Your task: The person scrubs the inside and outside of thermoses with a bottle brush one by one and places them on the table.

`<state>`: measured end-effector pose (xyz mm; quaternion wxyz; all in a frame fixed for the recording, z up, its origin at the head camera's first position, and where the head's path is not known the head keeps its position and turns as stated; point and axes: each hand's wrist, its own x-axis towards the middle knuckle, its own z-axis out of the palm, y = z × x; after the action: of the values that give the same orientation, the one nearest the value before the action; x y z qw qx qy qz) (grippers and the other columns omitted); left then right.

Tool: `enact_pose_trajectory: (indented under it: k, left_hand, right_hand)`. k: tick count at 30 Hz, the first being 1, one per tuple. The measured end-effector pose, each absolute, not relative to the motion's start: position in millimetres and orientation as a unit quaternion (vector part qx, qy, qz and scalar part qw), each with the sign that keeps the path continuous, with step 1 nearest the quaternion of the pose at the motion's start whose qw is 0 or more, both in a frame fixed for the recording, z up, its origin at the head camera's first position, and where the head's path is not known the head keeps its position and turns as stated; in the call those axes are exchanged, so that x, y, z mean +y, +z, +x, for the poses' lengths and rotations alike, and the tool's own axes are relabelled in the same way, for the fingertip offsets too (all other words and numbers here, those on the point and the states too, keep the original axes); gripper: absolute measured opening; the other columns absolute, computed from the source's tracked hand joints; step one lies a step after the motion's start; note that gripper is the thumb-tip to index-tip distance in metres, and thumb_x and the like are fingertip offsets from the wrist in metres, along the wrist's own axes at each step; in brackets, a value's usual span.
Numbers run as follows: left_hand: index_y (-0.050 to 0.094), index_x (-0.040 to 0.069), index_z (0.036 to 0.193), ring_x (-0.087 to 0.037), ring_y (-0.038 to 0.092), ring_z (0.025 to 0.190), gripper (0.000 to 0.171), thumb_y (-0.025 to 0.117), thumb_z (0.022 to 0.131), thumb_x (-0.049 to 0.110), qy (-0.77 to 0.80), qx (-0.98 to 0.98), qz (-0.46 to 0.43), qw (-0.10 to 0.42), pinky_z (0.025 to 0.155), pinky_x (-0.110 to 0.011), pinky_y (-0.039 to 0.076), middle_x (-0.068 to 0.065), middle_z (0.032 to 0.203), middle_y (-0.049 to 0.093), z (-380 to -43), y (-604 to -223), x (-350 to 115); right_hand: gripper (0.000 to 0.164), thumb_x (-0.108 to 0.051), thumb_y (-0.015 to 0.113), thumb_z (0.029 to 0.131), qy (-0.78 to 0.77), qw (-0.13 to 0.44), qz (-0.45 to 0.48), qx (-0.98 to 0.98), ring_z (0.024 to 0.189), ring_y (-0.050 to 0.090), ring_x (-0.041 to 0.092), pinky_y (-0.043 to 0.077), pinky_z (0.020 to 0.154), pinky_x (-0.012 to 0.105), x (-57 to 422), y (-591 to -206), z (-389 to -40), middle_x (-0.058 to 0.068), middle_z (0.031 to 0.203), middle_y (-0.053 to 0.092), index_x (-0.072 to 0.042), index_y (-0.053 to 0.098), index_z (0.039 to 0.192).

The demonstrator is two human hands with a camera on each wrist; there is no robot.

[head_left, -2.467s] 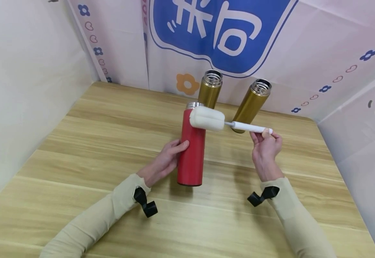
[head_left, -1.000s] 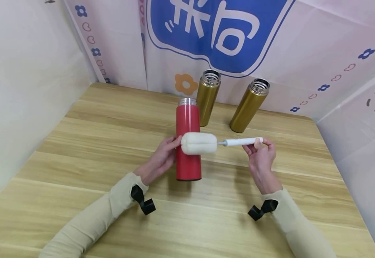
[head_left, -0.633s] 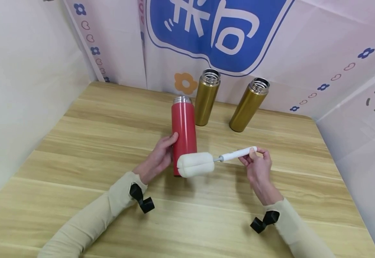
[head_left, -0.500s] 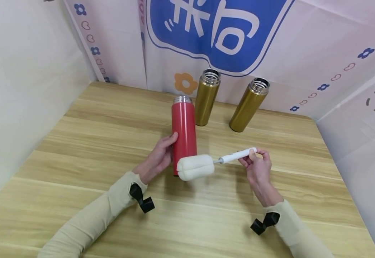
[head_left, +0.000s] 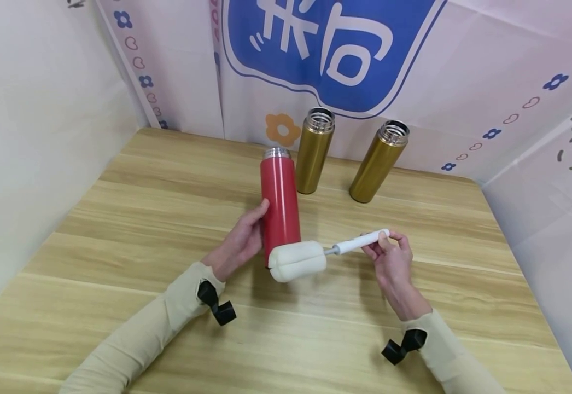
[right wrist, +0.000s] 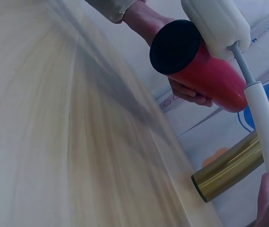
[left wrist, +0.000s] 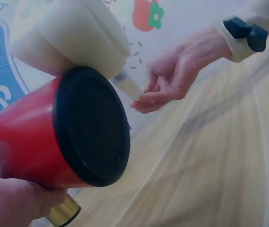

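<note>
My left hand point(head_left: 240, 241) grips a red thermos bottle point(head_left: 280, 202) around its middle, its steel neck uncapped and tilted away. The black base point(left wrist: 92, 126) of the bottle faces the left wrist camera, raised off the table. With thumb and fingers my right hand point(head_left: 395, 268) pinches the end of a white-handled sponge bottle brush point(head_left: 362, 241). The brush's cream sponge head point(head_left: 298, 260) lies across the lower part of the red bottle, right at its wall. In the right wrist view the grey stem point(right wrist: 242, 64) joins sponge and handle.
Two gold thermos bottles point(head_left: 315, 153) point(head_left: 378, 164) stand uncapped at the back of the wooden table point(head_left: 168, 208). Behind them hangs a printed cloth point(head_left: 463, 82) with a blue sign. White walls point(head_left: 45, 109) close in both sides.
The brush has come down along the red bottle from near its neck to its base, its handle now slanting. The red bottle has shifted a little left. Both holds stay the same.
</note>
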<state>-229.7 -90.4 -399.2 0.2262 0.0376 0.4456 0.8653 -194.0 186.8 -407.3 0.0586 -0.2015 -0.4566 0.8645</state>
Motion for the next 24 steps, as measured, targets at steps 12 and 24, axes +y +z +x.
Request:
enact_pose_trajectory:
  k: [12, 24]
  left_hand:
    - [0.037, -0.001, 0.133, -0.009, 0.061, 0.099, 0.047, 0.051, 0.094, 0.022, 0.860, 0.466, 0.018, 0.207, 0.088, -0.023, 0.051, 0.002, 0.109, 0.060, -227.4, -399.9, -90.7]
    - [0.034, -0.006, 0.136, -0.007, 0.062, 0.094, 0.056, 0.053, 0.095, 0.027, 0.846, 0.481, 0.021, 0.230, 0.085, -0.022, 0.050, 0.005, 0.099, 0.065, -225.7, -402.2, -92.5]
  right_hand:
    - [0.009, -0.006, 0.042, 0.097, 0.862, 0.059, -0.209, -0.458, 0.068, 0.068, 0.017, 0.058, 0.069, 0.024, 184.5, -408.6, -194.4, 0.005, 0.076, 0.062, -0.012, 0.035, 0.095]
    - [0.011, -0.004, 0.040, 0.097, 0.867, 0.080, -0.229, -0.435, 0.067, 0.067, 0.016, 0.058, 0.068, 0.024, 183.1, -407.6, -200.1, 0.007, 0.080, 0.058, -0.010, 0.032, 0.093]
